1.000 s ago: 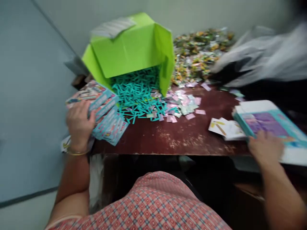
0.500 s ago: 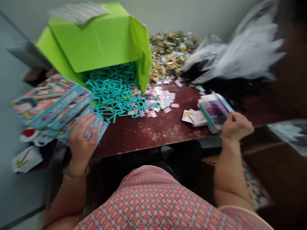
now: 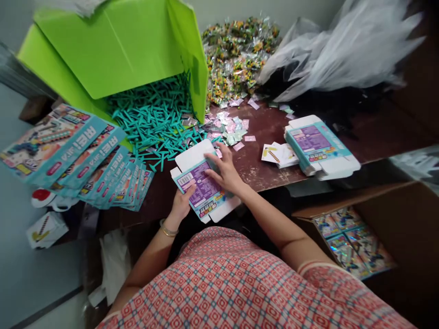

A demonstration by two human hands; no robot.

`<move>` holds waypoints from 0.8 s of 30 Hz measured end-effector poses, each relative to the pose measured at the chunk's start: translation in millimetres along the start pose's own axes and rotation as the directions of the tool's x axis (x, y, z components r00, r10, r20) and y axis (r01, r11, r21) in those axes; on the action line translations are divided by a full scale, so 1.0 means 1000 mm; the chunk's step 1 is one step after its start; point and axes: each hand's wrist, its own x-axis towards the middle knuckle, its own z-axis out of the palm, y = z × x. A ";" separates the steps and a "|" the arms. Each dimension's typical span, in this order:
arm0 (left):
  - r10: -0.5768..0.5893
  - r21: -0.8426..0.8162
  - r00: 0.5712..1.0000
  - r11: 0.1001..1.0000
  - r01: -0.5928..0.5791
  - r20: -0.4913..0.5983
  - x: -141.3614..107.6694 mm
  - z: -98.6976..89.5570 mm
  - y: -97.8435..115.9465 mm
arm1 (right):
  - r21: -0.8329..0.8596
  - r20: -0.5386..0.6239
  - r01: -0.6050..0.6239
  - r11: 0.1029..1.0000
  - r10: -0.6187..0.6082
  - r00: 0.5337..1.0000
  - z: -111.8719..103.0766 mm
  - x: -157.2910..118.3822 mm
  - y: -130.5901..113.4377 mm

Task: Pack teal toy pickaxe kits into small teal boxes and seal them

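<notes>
A box with open white end flaps and a purple printed panel (image 3: 200, 188) lies tilted before me at the table's front edge. My left hand (image 3: 181, 201) grips its lower left side, thumb on the printed face and the other fingers hidden beneath. Across the upper right part of the same box, my right hand (image 3: 224, 170) rests with fingers spread. To the left, several similar boxes (image 3: 103, 157) lie fanned in an overlapping row. Another box with open flaps (image 3: 313, 141) sits on the right, beside small white cards (image 3: 279, 154) printed with a pickaxe picture.
A green bin (image 3: 120, 50) on its side spills turquoise plastic sticks (image 3: 151, 123). Small pink and pale green packets (image 3: 233, 128) lie beside them. Bagged orange-green pieces (image 3: 240, 59) are heaped behind, near clear plastic bags (image 3: 329, 59). Below right, a carton (image 3: 308, 212) holds several shiny packs (image 3: 353, 242).
My left hand has come from the fanned boxes to the middle, where a box now lies. My right hand has left the right-hand box and moved left onto it. The view has shifted.
</notes>
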 end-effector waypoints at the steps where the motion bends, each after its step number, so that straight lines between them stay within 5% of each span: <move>1: -0.010 0.030 1.000 1.000 0.010 0.003 -0.001 -0.004 0.000 | 0.035 0.022 -0.016 0.999 0.015 1.000 0.002 0.008 0.005; 6: -0.004 0.096 0.999 0.995 0.008 -0.048 -0.001 -0.002 -0.012 | 0.167 -0.003 -0.098 0.981 0.100 0.995 0.016 0.015 -0.008; 11: 0.168 0.177 0.980 0.973 -0.148 -0.107 0.009 -0.001 -0.012 | 0.358 -0.120 -0.031 0.933 0.079 0.990 0.009 0.010 -0.029; 14: 0.337 0.373 0.937 0.884 -0.281 -0.092 0.014 -0.008 -0.007 | 0.465 -0.123 -0.149 0.873 0.230 0.965 0.014 0.002 -0.022; 18: 0.530 0.549 0.848 0.715 -0.434 -0.020 0.008 -0.021 -0.009 | 0.602 0.058 -0.339 0.723 0.384 0.921 0.032 -0.016 -0.009; 20: 0.586 0.615 0.808 0.617 -0.491 0.057 0.000 -0.027 -0.013 | 0.617 0.052 -0.362 0.699 0.423 0.905 0.042 -0.029 -0.006; 24: 0.546 0.629 0.830 0.606 -0.487 0.115 -0.016 -0.038 -0.023 | 0.610 -0.095 -0.328 0.721 0.477 0.874 0.060 -0.061 -0.011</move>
